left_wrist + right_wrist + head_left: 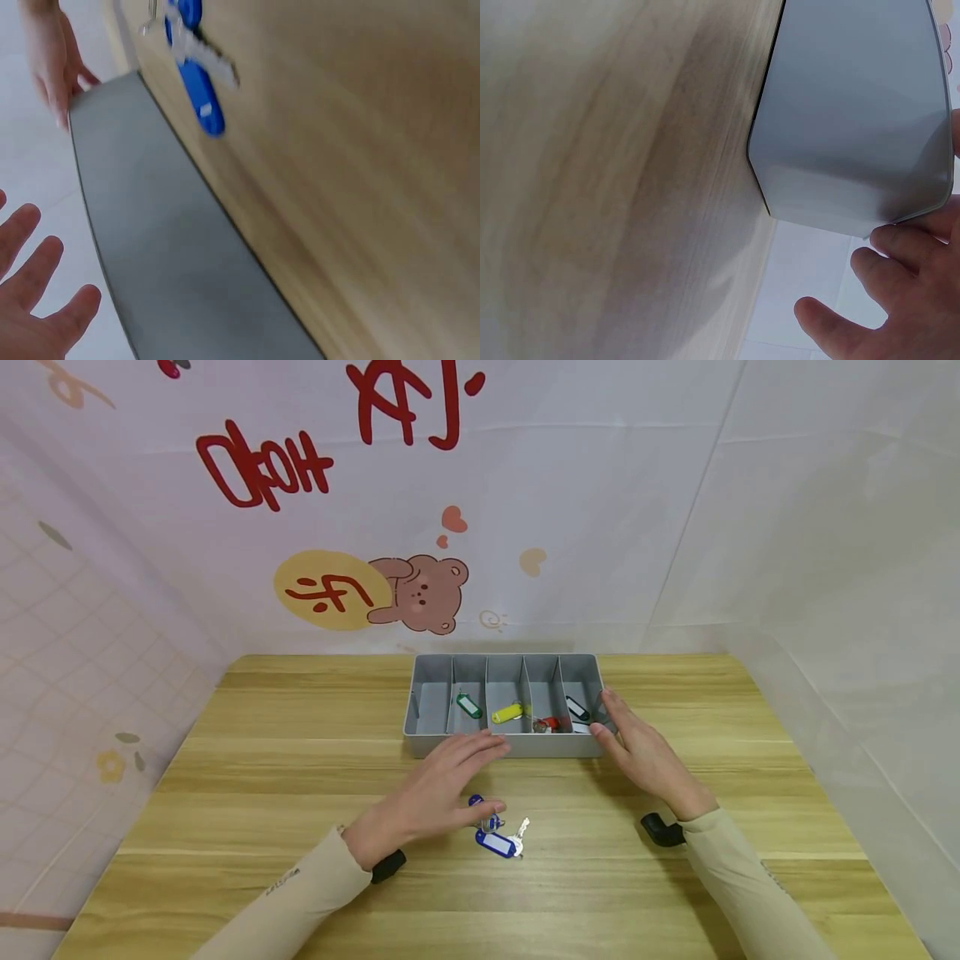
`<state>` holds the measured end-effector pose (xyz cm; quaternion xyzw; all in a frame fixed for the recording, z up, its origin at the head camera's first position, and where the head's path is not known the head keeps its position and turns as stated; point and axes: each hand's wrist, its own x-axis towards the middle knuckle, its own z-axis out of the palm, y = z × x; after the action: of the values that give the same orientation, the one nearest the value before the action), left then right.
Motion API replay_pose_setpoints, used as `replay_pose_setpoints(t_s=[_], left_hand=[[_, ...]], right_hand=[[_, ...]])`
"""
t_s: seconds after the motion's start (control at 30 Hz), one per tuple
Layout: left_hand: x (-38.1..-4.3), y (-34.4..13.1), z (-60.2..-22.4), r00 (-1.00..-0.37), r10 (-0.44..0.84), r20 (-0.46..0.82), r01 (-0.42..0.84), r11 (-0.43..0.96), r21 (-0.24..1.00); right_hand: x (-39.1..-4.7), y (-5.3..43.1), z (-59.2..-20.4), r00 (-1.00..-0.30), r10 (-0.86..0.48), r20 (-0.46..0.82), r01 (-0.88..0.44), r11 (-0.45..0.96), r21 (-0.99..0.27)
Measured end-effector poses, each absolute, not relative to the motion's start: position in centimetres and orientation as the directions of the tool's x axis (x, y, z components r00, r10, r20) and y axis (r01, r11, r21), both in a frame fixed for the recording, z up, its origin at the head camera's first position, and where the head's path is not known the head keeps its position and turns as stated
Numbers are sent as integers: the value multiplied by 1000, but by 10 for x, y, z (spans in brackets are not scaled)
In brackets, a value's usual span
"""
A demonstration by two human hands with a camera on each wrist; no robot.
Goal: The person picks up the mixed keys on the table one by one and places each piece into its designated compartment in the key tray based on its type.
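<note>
A grey divided tray (517,746) stands near the wall. My right hand (651,758) touches its right end, the thumb over the front right corner and the fingers along the end wall. My left hand (438,793) is over the table before the tray, its fingers extended and nothing in them. Below its thumb lie keys (519,842) with blue key tags (495,843). Inside the tray, a green key tag (469,706), a yellow key tag (507,713), a red key tag (551,723) and a black-rimmed tag (577,707) lie in separate compartments.
A wooden table (285,760) carries everything. Behind it hangs a pale wall cloth (600,527) printed with a bear and red characters, with more cloth at both sides. The tray's leftmost compartment (432,702) shows a bare floor. Black straps (660,831) sit at the wrists.
</note>
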<state>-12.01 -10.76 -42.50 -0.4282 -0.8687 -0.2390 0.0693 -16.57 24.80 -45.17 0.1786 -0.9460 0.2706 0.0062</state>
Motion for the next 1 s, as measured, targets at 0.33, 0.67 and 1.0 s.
replay_pose_setpoints(t_s=[0.33, 0.67, 1.0], left_hand=[[-105, -100, -430, -711, 691, 130, 606, 509, 612], [-105, -98, -444, -707, 700, 102, 558, 463, 689], [-105, -98, -449, -685, 722, 101, 641, 532, 553]], right_hand=[[-165, 248, -451, -935, -335, 112, -344, 787, -512], [-166, 247, -449, -933, -338, 123, -351, 784, -512], [-166, 248, -450, -931, -345, 117, -354, 779, -518]])
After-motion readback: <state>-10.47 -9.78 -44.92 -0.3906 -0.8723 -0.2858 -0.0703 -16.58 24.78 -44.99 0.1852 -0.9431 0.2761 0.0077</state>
